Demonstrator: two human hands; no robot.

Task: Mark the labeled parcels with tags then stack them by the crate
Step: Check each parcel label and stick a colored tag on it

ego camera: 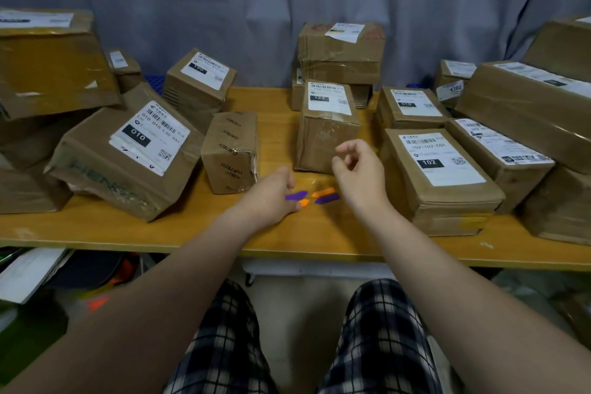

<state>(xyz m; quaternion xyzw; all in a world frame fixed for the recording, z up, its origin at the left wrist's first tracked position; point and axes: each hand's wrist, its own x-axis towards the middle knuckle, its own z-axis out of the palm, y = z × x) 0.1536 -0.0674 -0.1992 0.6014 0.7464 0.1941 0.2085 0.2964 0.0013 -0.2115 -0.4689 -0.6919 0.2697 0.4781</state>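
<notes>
Purple and orange arrow-shaped tags (323, 192) are lying loose on the wooden bench (192, 233) before the brown labelled cardboard parcels (326, 134), evidently for easy picking, between the left hand (271, 193), reaching onto them with its grip not discernible, and the right hand (359, 169), hovering loosely curled and empty.

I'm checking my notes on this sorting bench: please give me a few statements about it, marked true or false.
1. Purple and orange tags lie on the table beside the left hand. True.
2. The right hand grips the 102 parcel. False: it hovers free and holds nothing.
3. The 122 parcel stands behind the tags. True.
4. The big 010 parcel lies flat. False: it is tilted.
</notes>
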